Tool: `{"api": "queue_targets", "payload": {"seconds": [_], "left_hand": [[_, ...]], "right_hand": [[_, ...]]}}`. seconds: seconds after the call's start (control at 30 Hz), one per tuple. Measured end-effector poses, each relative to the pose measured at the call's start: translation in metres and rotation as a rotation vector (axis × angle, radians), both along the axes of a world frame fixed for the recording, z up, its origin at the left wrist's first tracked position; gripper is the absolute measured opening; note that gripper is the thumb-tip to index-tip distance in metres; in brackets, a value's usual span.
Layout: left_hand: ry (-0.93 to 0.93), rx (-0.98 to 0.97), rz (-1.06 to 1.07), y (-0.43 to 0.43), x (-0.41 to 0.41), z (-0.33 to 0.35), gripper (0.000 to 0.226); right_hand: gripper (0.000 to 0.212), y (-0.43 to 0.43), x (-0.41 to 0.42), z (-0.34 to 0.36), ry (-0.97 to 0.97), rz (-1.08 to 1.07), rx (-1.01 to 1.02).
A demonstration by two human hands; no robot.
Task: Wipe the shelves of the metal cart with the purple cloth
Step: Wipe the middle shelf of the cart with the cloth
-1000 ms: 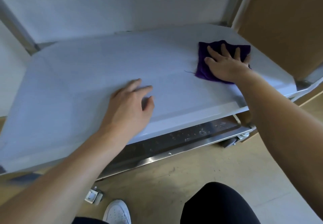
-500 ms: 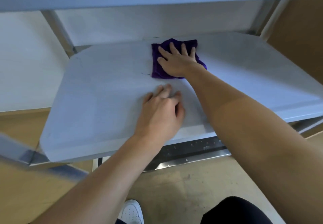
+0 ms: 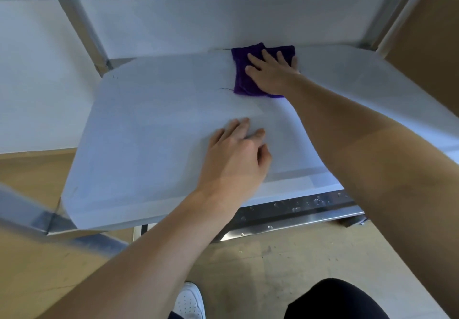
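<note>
A person's right hand (image 3: 270, 76) presses the purple cloth (image 3: 242, 81) flat at the far edge of the middle shelf (image 3: 149, 132) of the metal cart (image 3: 85, 35), right of centre. Its fingers (image 3: 269, 56) are straight and spread over the fabric, pinning it by pressure rather than by a grip. The folded cloth lies directly under that palm, its longer side running from the far edge toward the front. A loose thread (image 3: 226, 89) trails from its left side. The left hand (image 3: 236, 159) rests near the front edge, well apart from the cloth, its fingers close together, lightly bent and clasping nothing. Most of the bare shelf lies to the cloth's left and front, so the next stroke probably runs that way, led by the right hand.
</note>
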State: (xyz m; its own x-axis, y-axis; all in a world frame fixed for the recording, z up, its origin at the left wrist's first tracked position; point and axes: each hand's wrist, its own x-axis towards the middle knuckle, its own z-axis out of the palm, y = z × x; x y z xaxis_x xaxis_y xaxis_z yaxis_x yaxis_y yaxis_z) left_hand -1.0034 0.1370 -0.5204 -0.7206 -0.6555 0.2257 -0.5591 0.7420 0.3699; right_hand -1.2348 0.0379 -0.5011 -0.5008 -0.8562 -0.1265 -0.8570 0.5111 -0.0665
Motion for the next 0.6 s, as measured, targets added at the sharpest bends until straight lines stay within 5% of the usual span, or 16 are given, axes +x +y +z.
{"api": "queue_targets", "payload": {"seconds": [0.6], "left_hand": [[0.074, -0.010, 0.078, 0.003, -0.009, 0.005, 0.031]], "right_hand": [[0.057, 0.160, 0.045, -0.001, -0.047, 0.109, -0.052]]}}
